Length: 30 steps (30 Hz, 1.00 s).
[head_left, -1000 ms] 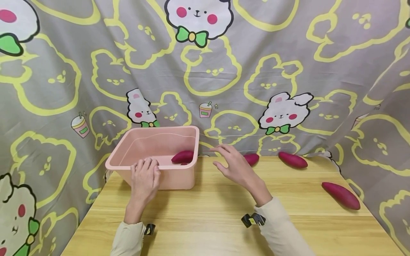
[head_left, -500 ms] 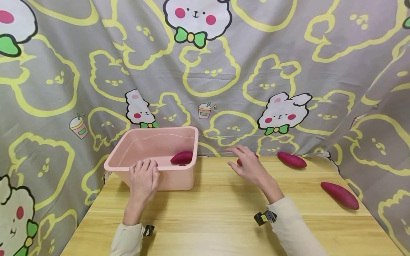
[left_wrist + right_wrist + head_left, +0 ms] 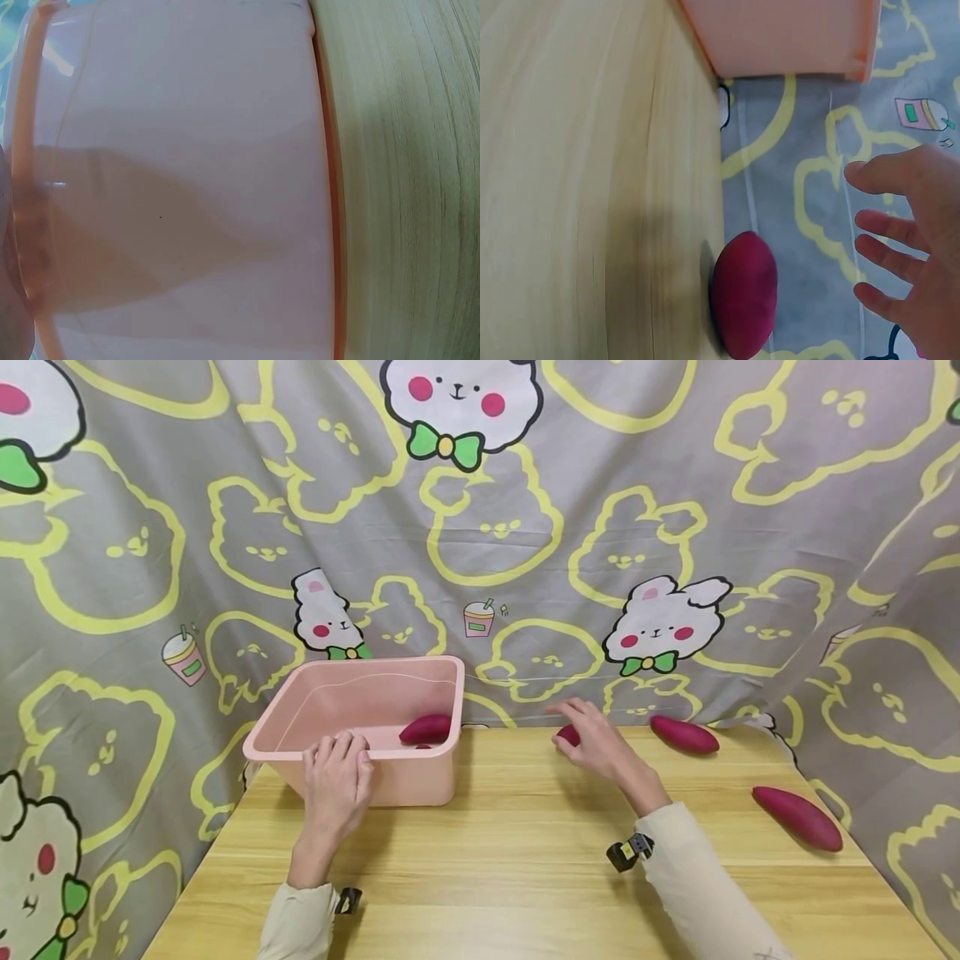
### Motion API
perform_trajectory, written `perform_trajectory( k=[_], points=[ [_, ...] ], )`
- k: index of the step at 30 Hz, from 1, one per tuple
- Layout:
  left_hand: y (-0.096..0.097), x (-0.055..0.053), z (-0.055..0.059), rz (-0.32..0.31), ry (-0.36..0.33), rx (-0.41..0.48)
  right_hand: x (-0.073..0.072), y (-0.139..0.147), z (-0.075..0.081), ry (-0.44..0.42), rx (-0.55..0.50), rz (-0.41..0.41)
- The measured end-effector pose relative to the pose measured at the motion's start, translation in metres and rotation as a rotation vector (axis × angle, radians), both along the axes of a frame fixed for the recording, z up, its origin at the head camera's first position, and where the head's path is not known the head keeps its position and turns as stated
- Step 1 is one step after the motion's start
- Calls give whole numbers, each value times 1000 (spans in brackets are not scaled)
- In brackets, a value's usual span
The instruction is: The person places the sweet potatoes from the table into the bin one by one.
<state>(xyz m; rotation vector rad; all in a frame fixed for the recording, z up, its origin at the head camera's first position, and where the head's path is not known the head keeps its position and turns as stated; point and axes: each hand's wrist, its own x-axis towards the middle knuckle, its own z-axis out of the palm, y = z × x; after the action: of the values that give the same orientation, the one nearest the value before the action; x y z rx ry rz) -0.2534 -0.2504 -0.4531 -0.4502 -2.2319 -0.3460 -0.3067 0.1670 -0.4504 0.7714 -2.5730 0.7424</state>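
My left hand point(image 3: 337, 781) grips the near rim of a pink plastic bin point(image 3: 412, 781), its fingers curled over the edge. In the left wrist view the bin's side wall point(image 3: 187, 187) fills most of the picture, with only a bit of the hand point(image 3: 13, 315) at the left edge. Inside the bin lies a purple sweet potato point(image 3: 426, 729), and a small piece of another shows below it. My right hand point(image 3: 596, 745) hovers over a sweet potato point(image 3: 744, 296) at the table's back edge. Its fingers are spread and apart from it in the right wrist view.
Two more sweet potatoes lie on the wooden table point(image 3: 510, 877): one at the back point(image 3: 684, 735), one nearer the right edge point(image 3: 797, 818). A grey patterned curtain point(image 3: 510, 552) hangs behind the table and at both sides.
My right hand has moved right, away from the bin, and now is over the sweet potato at the back, covering most of it. The left hand and bin have stayed in place.
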Motion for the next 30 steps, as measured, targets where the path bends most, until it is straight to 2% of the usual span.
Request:
perform_trajectory(
  k=[10, 19, 30],
  points=[
    [-1, 0, 0, 5, -3, -7, -14, 12, -11, -22, 60, -4],
    [-2, -1, 0, 4, -1, -3, -28, 15, -22, -93, 136, -35],
    [-2, -2, -2, 0, 9, -1, -34, 22, -33, -170, 169, -45]
  ],
)
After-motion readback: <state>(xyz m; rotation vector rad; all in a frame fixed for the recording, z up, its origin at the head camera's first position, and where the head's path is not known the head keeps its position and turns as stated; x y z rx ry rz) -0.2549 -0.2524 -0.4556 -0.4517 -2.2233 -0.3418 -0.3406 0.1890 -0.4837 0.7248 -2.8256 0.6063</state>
